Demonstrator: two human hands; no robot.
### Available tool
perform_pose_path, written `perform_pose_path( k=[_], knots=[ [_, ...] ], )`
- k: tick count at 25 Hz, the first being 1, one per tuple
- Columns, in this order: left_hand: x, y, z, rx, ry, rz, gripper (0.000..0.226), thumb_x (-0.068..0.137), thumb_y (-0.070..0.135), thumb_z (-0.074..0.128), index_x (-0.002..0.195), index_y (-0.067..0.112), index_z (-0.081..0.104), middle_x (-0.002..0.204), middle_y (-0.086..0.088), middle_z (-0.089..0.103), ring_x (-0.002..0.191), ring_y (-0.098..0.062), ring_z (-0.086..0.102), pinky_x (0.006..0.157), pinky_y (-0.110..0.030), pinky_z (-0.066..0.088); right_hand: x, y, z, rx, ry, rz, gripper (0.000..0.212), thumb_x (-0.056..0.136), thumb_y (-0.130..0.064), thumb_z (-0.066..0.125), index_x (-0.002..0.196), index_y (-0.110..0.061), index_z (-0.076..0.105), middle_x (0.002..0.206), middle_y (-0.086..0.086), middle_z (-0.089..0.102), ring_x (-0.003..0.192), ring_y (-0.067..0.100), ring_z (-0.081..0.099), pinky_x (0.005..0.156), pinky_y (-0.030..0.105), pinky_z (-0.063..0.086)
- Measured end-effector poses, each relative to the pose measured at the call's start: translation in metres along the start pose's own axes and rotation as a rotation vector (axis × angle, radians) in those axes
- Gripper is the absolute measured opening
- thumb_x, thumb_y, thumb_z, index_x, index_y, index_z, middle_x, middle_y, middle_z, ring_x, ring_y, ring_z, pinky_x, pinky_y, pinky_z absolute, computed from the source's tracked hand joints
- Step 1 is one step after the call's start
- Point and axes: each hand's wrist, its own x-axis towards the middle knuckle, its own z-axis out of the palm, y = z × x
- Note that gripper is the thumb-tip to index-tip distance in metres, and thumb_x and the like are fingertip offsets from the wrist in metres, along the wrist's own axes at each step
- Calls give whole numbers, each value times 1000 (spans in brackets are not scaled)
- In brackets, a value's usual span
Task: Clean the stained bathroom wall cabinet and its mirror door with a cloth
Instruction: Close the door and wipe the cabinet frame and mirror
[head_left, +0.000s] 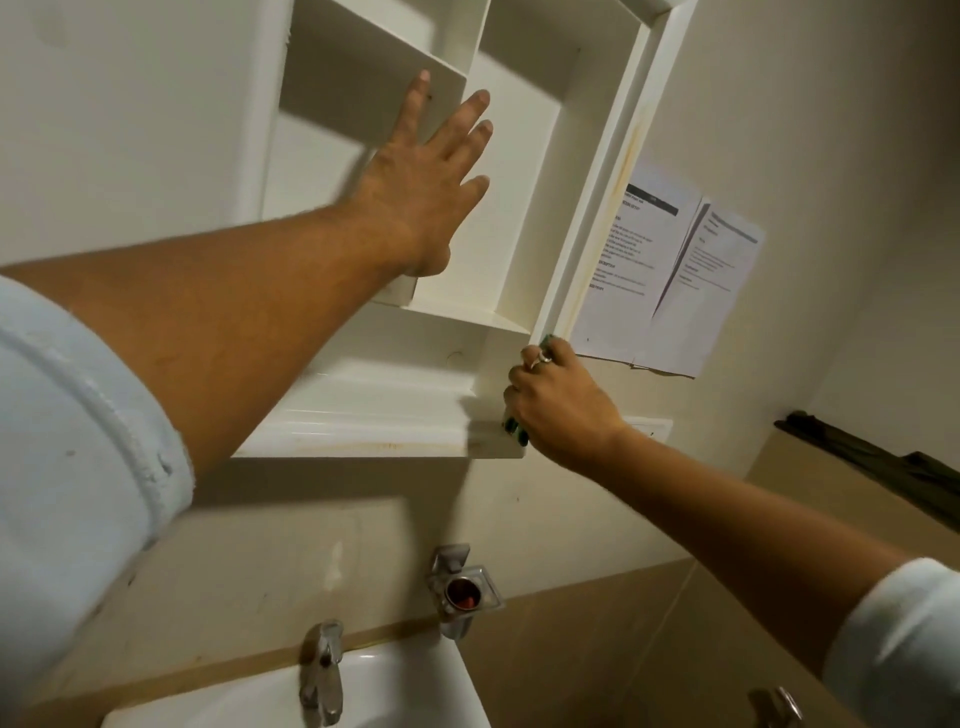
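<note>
The white wall cabinet (524, 208) fills the upper middle of the view, open, with bare shelves and compartments. Brownish stains run down its right outer side (626, 171) and along its bottom ledge (384, 446). My left hand (426, 176) reaches up with straight, spread fingers against the edge of a shelf divider. My right hand (558, 402) grips a green cloth (515, 427) at the cabinet's lower right corner; only small bits of the cloth show between my fingers. No mirror door shows in the view.
Printed paper sheets (675, 280) hang on the wall just right of the cabinet. Below are a white sink (395, 691) with a chrome tap (323, 670), a metal cup holder (465, 590) and a dark rail (878, 457) at the right.
</note>
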Motion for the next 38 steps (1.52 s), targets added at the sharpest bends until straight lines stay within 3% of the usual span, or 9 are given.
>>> perform_pose_path(
  k=[9,15,18,21,23,26,29,33,38],
  knots=[
    [-30,8,3,-5,-77,89,77,97,69,33,162,30,20,170,-15,-7,152,-43,-25,118,-73,1,-12,-38,17,574,-58,357,23,86,-13,59,103,-20,73,93,-1,72,93,22,56,80,33,49],
    [-47,17,8,-53,-117,128,71,101,65,21,162,31,15,170,-14,-10,150,-43,-29,119,-70,4,1,-94,-7,1146,119,714,30,87,-7,58,108,-22,74,95,0,74,96,20,60,78,38,56],
    [-49,18,1,-59,-149,140,70,101,64,17,162,30,17,171,-12,-9,150,-42,-29,119,-69,5,-9,-85,-1,819,175,382,35,90,-6,61,120,-23,67,103,0,73,98,25,60,74,39,53],
    [-51,18,-5,-77,-179,138,70,101,65,16,162,31,18,171,-11,-7,151,-40,-28,120,-69,5,-28,-38,24,352,-1,152,32,92,-14,66,124,-21,63,110,4,70,101,29,61,80,41,51],
    [-54,20,-5,-94,-208,145,70,101,65,17,162,31,18,171,-10,-7,151,-39,-29,120,-69,3,-30,-34,26,373,-48,251,29,92,-15,65,120,-19,65,108,4,70,99,26,61,81,40,52],
    [-61,23,0,-103,-240,198,68,102,64,15,162,31,17,171,-10,-7,149,-40,-32,119,-70,2,-12,-78,0,781,31,602,22,88,-12,62,109,-16,67,103,4,69,95,25,60,76,37,52],
    [-70,26,4,-95,-253,218,66,102,63,13,161,33,20,171,-10,-8,148,-41,-34,119,-70,2,9,-120,-26,1043,167,536,20,86,-11,65,104,-15,72,100,4,68,90,25,60,71,37,50],
    [-75,25,1,-103,-277,257,65,103,61,12,161,32,19,171,-9,-9,149,-38,-33,120,-69,2,-3,-87,0,690,156,281,26,85,-12,69,111,-17,72,102,5,63,89,30,62,72,41,53],
    [-78,24,-1,-133,-300,284,63,106,55,19,162,30,11,171,-9,-10,151,-37,-30,121,-68,1,-24,-64,20,619,22,577,19,92,-16,67,110,-17,72,107,3,65,94,25,61,78,37,51]
  ],
)
